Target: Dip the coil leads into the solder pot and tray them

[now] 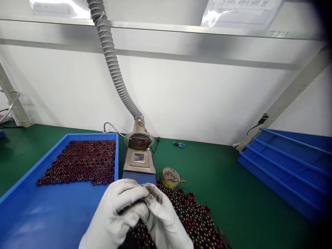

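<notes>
My left hand (116,214), in a white glove, is closed with its fingers bent toward the other hand. Against it, my right hand (164,216), also gloved, has its thumb and fingers pinched together. What the fingertips hold is too small and hidden to make out. Small round dark parts with red and gold spots (192,214) are heaped on the green table (215,166) beside and below my hands. Just beyond my hands stands a metal solder pot (139,159) under a fume hood.
A blue tray (62,204) with rows of similar round parts lies at the left. Behind my right hand is a round tin (169,178) with tweezers on it. Stacked blue trays (287,166) lean at the right. A grey hose (114,62) hangs down to the hood.
</notes>
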A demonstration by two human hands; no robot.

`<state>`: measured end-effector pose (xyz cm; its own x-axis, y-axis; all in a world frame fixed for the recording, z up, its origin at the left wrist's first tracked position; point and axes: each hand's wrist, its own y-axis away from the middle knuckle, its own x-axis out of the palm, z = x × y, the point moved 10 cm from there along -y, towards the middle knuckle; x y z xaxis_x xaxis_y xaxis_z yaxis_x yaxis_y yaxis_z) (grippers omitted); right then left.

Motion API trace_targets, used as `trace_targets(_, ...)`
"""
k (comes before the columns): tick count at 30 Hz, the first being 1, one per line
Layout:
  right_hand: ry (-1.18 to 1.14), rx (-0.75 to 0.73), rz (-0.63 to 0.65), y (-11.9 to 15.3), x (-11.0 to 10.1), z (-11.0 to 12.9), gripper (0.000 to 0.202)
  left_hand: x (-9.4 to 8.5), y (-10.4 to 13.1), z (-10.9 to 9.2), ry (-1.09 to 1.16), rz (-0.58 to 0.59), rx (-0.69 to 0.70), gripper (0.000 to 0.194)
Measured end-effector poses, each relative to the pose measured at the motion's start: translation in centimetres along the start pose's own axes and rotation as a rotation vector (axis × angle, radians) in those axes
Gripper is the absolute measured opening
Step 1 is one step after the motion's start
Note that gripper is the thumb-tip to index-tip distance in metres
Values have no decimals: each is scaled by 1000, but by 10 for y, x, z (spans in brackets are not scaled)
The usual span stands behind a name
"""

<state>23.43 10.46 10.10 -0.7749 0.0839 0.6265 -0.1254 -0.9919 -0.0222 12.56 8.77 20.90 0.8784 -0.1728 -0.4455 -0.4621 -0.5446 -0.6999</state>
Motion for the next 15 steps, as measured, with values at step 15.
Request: trace_targets(15,-120,50,61,16,28,2,34,-3,5,35,418,-158,-457,14)
